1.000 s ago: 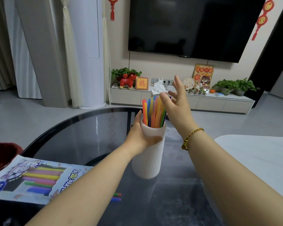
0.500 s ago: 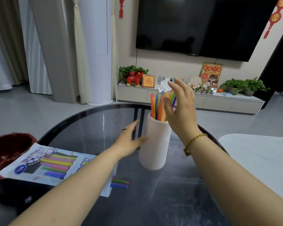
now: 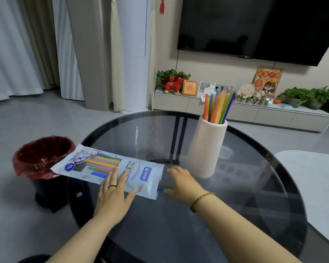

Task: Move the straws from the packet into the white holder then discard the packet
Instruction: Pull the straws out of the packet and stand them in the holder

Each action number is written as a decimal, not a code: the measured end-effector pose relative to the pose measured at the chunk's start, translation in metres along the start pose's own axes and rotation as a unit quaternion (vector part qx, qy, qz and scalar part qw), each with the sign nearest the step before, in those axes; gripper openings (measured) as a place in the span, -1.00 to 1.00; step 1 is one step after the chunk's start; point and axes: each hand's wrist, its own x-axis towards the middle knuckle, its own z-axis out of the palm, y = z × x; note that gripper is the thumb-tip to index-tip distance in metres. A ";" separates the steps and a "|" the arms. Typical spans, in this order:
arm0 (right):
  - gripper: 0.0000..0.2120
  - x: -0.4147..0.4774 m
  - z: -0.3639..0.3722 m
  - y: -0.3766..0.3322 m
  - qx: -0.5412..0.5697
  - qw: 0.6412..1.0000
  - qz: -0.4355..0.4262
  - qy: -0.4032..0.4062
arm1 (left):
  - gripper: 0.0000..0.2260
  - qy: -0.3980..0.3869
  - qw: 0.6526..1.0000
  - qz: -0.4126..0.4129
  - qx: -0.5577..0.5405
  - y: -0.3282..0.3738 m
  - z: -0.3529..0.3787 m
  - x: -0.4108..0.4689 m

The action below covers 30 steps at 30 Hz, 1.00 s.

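Fingers of left hand (image 3: 114,198): straight, slightly spread, laid flat on the packet (image 3: 95,164), most likely to pin the thin plastic so it does not slide on the glass. Fingers of right hand (image 3: 182,185): loosely curled at the packet's open end, thumb beside the last straws (image 3: 165,187), whose green and blue ends poke out of the mouth; whether it pinches them cannot be told. Packet: flat on the table (image 3: 235,205), printed side up, its far end overhanging the edge above the bin (image 3: 42,149), which stands on the floor with a red liner, handy for the discard. Holder (image 3: 205,149): upright on the glass just beyond the right hand, apart from it. Straws (image 3: 217,107): a mixed-colour bunch, fanned and leaning in the holder. Judgement: transfer nearly done; the ends at the mouth want drawing out first, then the packet goes to the bin.
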 end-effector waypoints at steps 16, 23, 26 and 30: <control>-0.76 0.033 0.031 -0.006 -0.099 0.995 0.018 0.000 | -0.48 -0.045 0.997 0.021 0.059 -0.006 0.009 0.006; -0.84 0.025 0.033 0.008 -0.232 0.971 -0.056 0.018 | -0.48 -0.033 0.997 0.019 0.067 -0.007 0.011 0.007; -0.79 0.014 0.029 0.026 -0.262 0.964 -0.052 0.021 | -0.48 -0.031 0.997 0.020 0.067 -0.007 0.011 0.007; -0.78 -0.011 0.018 0.059 -0.267 0.963 -0.032 0.006 | -0.49 -0.034 0.996 0.023 0.073 -0.007 0.010 0.006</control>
